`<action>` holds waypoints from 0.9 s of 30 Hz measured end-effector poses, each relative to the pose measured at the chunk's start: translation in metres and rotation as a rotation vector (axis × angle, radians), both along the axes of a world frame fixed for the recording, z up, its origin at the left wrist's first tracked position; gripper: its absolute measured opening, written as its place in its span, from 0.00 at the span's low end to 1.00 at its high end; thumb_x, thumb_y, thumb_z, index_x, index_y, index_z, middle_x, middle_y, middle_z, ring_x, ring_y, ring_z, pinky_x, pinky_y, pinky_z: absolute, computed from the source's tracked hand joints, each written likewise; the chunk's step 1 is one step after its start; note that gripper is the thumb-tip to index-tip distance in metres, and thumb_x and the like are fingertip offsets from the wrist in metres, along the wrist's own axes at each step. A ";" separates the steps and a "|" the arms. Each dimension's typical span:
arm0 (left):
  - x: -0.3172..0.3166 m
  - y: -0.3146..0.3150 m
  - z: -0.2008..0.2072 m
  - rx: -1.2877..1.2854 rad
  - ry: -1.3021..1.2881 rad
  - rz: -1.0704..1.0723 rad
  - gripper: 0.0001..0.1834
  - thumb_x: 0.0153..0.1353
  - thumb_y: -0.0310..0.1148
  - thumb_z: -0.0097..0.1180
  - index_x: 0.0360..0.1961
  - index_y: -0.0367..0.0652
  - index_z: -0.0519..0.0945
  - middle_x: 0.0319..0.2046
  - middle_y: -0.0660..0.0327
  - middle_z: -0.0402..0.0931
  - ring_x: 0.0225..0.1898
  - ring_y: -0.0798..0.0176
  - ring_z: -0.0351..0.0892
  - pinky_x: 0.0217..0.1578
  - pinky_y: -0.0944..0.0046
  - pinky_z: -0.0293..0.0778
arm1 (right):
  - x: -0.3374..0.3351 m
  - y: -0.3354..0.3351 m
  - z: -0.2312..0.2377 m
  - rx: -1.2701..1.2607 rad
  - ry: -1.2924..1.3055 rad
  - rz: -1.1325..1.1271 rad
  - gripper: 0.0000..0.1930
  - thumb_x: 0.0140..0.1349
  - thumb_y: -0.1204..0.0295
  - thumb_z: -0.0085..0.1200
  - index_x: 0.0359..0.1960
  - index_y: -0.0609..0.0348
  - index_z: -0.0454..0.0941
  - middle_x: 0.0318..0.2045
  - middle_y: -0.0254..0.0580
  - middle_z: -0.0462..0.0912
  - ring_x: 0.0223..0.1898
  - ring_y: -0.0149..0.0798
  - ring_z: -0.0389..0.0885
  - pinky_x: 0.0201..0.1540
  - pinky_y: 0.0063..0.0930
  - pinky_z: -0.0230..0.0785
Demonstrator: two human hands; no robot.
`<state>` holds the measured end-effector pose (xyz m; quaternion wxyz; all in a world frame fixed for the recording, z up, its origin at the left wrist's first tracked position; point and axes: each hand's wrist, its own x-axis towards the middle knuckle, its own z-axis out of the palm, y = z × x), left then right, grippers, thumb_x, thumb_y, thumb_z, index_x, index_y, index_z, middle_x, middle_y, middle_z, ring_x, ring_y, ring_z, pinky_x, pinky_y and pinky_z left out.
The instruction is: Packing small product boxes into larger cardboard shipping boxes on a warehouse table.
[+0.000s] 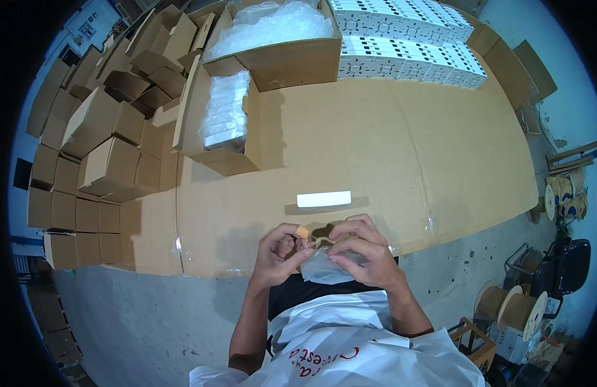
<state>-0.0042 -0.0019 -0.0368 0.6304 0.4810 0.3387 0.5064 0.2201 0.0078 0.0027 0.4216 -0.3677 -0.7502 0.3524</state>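
A clear plastic bag [325, 267] hangs between my two hands at the table's near edge. My left hand [277, 253] is closed, its thumb and fingers pinching at the bag's upper left; an orange cover [302, 231] sits on one fingertip. With curled fingers, my right hand [366, 250] grips the bag's upper right side. Between the fingertips runs a thin beige strip [322, 240], too small to name. Just beyond my hands, a small white box [323, 198] lies on the cardboard-covered table [350, 142].
An open carton [251, 155] holds bagged white boxes [225, 113]. Behind it stands a larger carton [298, 61] full of clear plastic bags [273, 26]. White boxes [402, 58] are stacked at the far right, brown cartons [111, 161] at left. Spools [518, 309] and a chair [573, 264] stand right.
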 end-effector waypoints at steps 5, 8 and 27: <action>-0.003 0.001 -0.001 -0.038 0.060 -0.066 0.15 0.61 0.15 0.62 0.48 0.35 0.76 0.34 0.65 0.75 0.36 0.75 0.74 0.39 0.72 0.71 | 0.002 0.005 -0.007 -0.009 0.076 0.115 0.10 0.46 0.81 0.70 0.33 0.60 0.86 0.33 0.37 0.85 0.42 0.44 0.79 0.52 0.39 0.69; -0.004 0.000 -0.002 -0.047 0.038 -0.088 0.13 0.63 0.17 0.61 0.47 0.36 0.76 0.34 0.64 0.75 0.36 0.74 0.74 0.39 0.71 0.71 | 0.009 0.007 -0.020 -0.149 0.155 0.211 0.09 0.49 0.81 0.69 0.33 0.62 0.86 0.30 0.38 0.85 0.39 0.41 0.80 0.46 0.36 0.71; 0.002 -0.010 0.023 0.040 0.018 0.154 0.38 0.43 0.26 0.80 0.58 0.36 0.75 0.59 0.53 0.71 0.64 0.58 0.69 0.62 0.57 0.68 | 0.023 0.016 0.002 -0.200 0.094 0.260 0.06 0.55 0.79 0.66 0.33 0.63 0.82 0.30 0.40 0.80 0.32 0.39 0.79 0.35 0.31 0.72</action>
